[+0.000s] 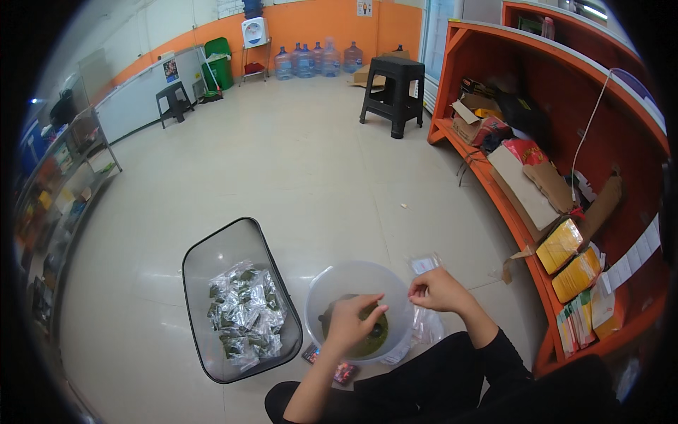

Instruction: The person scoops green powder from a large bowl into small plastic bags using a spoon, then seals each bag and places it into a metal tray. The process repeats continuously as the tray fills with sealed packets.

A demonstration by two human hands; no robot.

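A round translucent plastic tub (323,283) stands on the floor before me, with a loose green material (365,344) at its bottom. Above its opening is my left hand (349,320), thumb and fingers apart, nothing visible between them. My right hand (442,290) hovers by the tub's right rim, its fingertips drawn together. Whether they pinch something thin and clear cannot be made out. Clear plastic bags (426,324) lie on the floor below that hand. Left of the tub, a black-rimmed bin (225,241) holds several small clear zip bags (249,312) with green contents.
An orange shelf unit (469,153) with cartons and yellow packs (577,275) runs along my right. Black stools (394,95) and water jugs (304,61) stand farther off. A dark printed item (344,372) lies by the tub. Stocked shelves (63,180) line the left.
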